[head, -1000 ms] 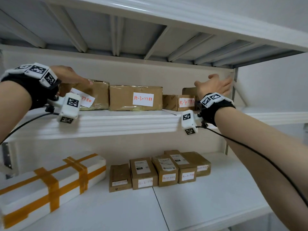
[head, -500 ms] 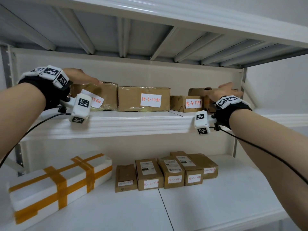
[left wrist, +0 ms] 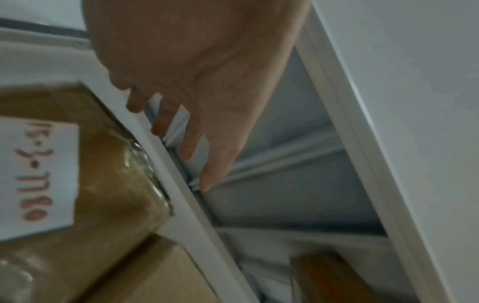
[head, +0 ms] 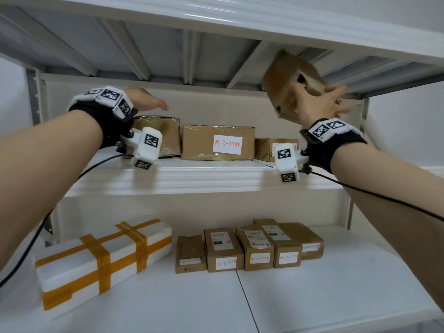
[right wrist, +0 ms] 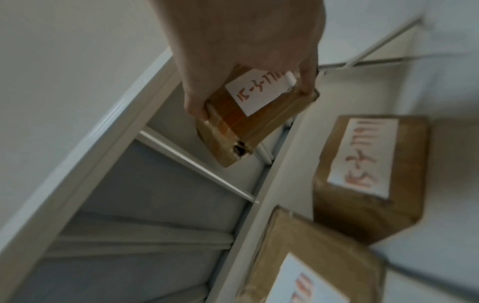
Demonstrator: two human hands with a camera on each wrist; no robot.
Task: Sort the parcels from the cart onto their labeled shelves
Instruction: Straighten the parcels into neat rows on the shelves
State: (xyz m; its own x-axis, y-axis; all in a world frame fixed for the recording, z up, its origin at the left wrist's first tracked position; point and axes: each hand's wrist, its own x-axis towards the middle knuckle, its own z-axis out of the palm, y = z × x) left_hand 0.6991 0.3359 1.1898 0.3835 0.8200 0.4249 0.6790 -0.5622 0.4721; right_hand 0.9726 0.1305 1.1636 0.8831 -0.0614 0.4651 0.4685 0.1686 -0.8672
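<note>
My right hand (head: 319, 104) grips a small brown cardboard parcel (head: 286, 87), tilted and raised close under the upper shelf (head: 216, 22). The right wrist view shows thumb and fingers of my right hand (right wrist: 251, 96) pinching the small parcel (right wrist: 233, 131) across its white label with red writing. My left hand (head: 146, 102) hovers open, fingers straight, just above the leftmost taped parcel (head: 168, 138) on the middle shelf (head: 192, 179). The left wrist view shows my left hand (left wrist: 181, 133) apart from that leftmost parcel (left wrist: 108, 174).
On the middle shelf also stand a parcel labeled 15-3-7781 (head: 199, 145) and a smaller box (head: 263, 150). The lower shelf (head: 336, 284) holds a row of small boxes (head: 240, 246) and a white foam box with orange tape (head: 72, 260). Metal ribs (head: 189, 56) run under the upper shelf.
My right hand has picked the small parcel up from the right end of the middle shelf and raised it, tilted. My left hand has lifted slightly off the leftmost parcel.
</note>
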